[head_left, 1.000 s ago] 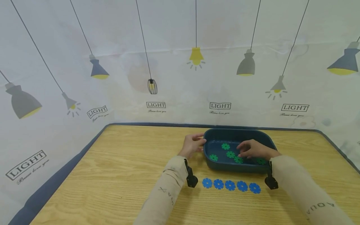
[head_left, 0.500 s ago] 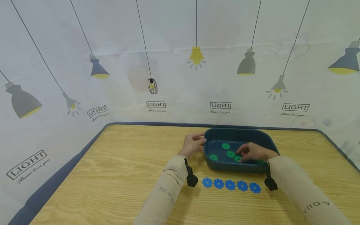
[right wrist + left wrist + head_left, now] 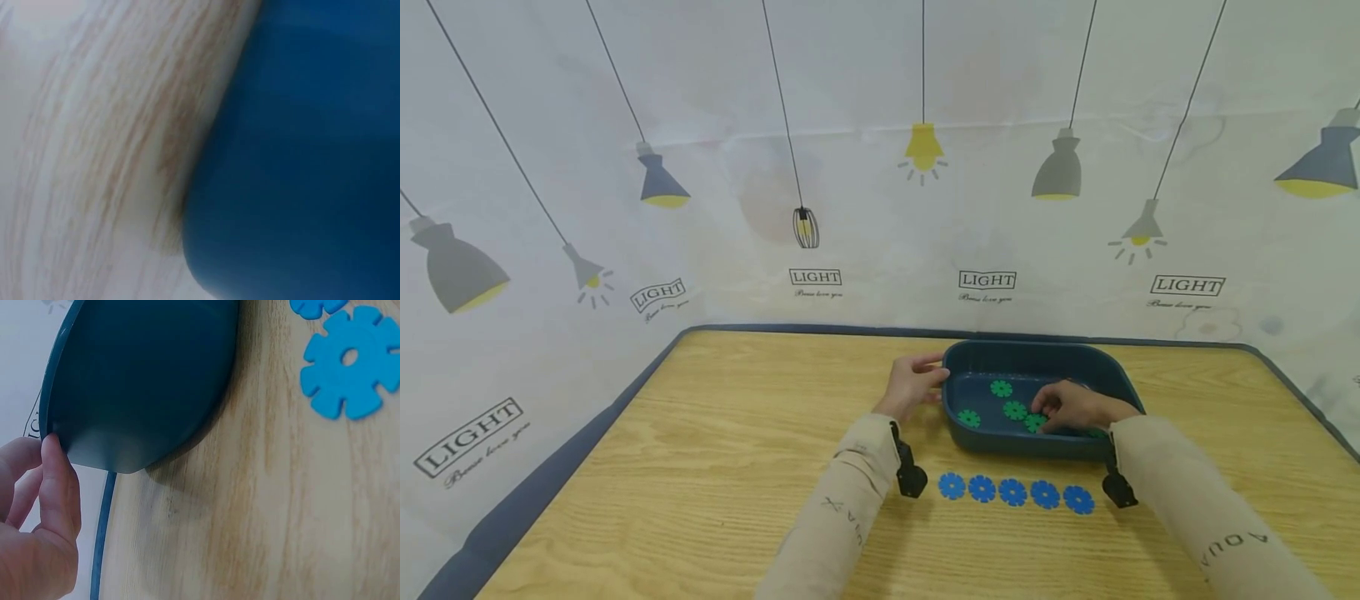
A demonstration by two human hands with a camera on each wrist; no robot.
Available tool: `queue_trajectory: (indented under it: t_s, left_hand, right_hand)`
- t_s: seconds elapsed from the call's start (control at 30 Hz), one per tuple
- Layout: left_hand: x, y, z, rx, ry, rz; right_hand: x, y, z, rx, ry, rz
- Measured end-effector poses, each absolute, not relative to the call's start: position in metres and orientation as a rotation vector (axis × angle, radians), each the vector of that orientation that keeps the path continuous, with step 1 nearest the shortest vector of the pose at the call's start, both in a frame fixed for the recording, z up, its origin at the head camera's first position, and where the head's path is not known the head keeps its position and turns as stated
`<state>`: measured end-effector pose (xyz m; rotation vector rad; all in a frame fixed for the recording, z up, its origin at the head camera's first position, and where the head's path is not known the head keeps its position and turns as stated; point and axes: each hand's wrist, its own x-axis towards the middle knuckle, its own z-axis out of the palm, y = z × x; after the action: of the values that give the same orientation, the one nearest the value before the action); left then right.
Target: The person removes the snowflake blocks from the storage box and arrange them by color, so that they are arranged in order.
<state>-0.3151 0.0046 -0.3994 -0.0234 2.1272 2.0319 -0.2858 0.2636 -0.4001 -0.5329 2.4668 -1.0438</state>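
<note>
A dark blue-green basin (image 3: 1022,448) stands toward the back right of the table. My left hand (image 3: 913,387) is at its left end, thumb and fingertips touching the wall right at the rim; the left wrist view shows these fingers (image 3: 59,487) against the basin (image 3: 137,381). My right hand (image 3: 1075,405) reaches inside, thumb and forefinger curled at opposite edges of a green notched interlocking disc (image 3: 1033,423), pinching it. Near it lie other green discs (image 3: 1015,410), and one more sits partly hidden beneath the right wrist. The right wrist view shows only the basin's outer wall (image 3: 294,156).
Several blue notched interlocking discs (image 3: 1012,492) lie in a row on the wooden table (image 3: 737,467), in front of the basin. A dark edge band runs along the table's back, with a lamp-printed backdrop (image 3: 865,167) behind it.
My right hand has moved slightly down and left inside the basin, its fingertips closing in on the green disc. My left hand stays at the rim, and the blue row has not moved.
</note>
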Motion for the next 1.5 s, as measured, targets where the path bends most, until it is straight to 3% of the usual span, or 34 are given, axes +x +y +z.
queue_trajectory:
  t_s: [1.03, 1.5]
  left_hand:
    - [-0.315, 0.005, -0.399, -0.031, 2.131, 2.027]
    - [-0.316, 0.004, -0.398, -0.024, 2.115, 2.034]
  right_hand:
    - [-0.286, 0.270, -0.388, -0.529, 2.586, -1.140]
    - [-0.257, 0.254, -0.361, -0.544, 2.495, -1.407]
